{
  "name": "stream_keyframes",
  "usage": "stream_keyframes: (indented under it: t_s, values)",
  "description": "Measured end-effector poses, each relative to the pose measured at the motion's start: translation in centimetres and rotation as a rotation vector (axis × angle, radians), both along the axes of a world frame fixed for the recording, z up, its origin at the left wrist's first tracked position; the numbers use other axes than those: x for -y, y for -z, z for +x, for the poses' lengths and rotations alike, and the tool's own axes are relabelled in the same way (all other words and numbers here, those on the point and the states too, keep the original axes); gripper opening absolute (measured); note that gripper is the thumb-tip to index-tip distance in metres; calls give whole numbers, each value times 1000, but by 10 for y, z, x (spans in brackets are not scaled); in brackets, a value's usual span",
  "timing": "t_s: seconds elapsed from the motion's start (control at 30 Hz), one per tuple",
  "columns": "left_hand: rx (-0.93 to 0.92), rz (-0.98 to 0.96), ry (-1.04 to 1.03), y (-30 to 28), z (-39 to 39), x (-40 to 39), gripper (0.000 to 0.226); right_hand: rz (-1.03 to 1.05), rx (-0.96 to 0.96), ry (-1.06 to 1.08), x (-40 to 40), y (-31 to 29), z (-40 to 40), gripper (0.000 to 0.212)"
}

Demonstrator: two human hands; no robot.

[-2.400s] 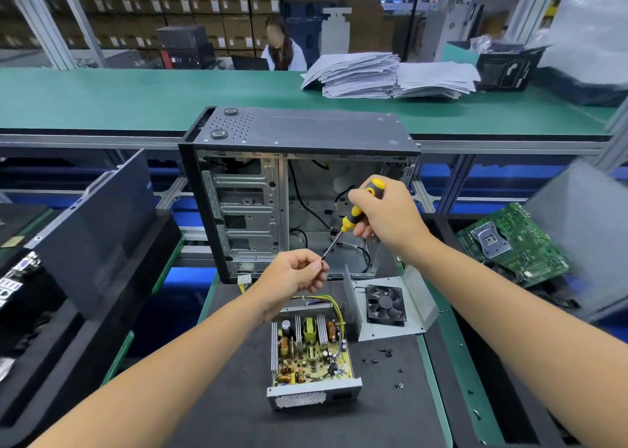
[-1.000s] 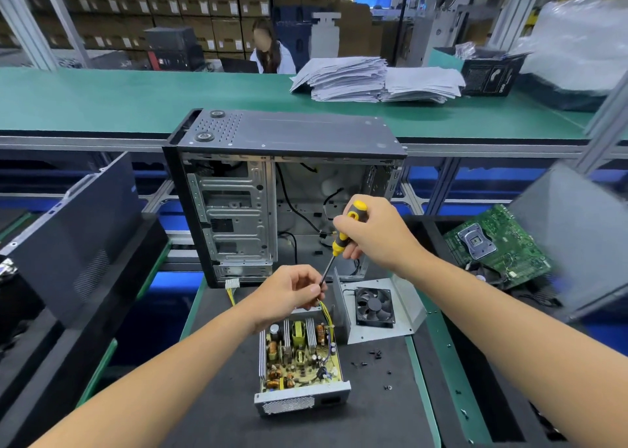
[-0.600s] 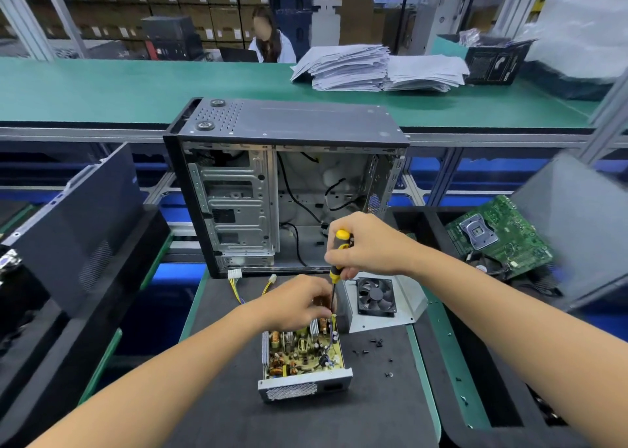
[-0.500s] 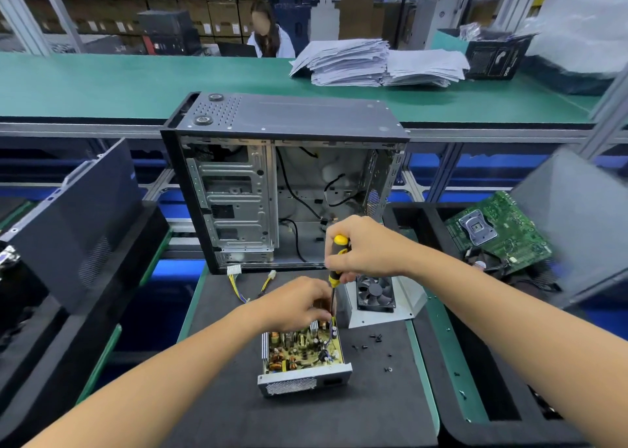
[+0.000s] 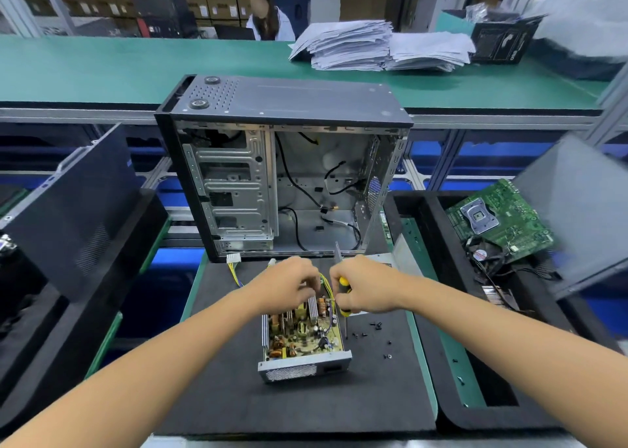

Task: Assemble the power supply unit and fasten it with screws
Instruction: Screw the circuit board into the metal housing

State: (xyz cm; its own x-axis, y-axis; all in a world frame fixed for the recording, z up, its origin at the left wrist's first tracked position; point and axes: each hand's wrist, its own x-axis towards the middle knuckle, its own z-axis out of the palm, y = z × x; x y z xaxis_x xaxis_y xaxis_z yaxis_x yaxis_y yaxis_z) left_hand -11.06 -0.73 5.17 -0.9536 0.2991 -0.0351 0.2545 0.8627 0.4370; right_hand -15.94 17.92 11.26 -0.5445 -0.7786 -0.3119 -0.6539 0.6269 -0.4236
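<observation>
The open power supply unit point(image 5: 302, 339) lies on the black mat point(image 5: 306, 400) of the desk, directly beneath and just nearer the camera than both hands. Its long axis runs away from the person toward the computer case point(image 5: 285, 172); the perforated metal end plate faces the person, and the end with the yellow wires point(image 5: 238, 277) points at the case. Its circuit board faces up, uncovered.

The left hand point(image 5: 289, 287) is over the far end of the unit, fingers curled down onto the parts near the heat sinks; whether it pinches anything cannot be told. The right hand point(image 5: 365, 286) is clenched around the yellow-and-black handle of a screwdriver point(image 5: 344, 303), held upright, its shaft pointing down along the unit's right-hand wall. The two hands are almost touching.

Loose black screws point(image 5: 368, 330) are scattered on the mat just right of the screwdriver tip, below the right hand. Behind the right hand a metal cover point(image 5: 401, 260) stands partly hidden. Farther right of that hand, a green motherboard point(image 5: 499, 219) lies in a black tray.
</observation>
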Motion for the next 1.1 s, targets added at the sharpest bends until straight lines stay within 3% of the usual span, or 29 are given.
stream_keyframes:
  t_s: [0.37,1.1]
  values:
    - [-5,-73,-87,17,-3,19,16,-35,35,9,0,23,7,8]
    - [149,48,-190,30,-9,20,19,-34,54,-6,-14,25,15,8]
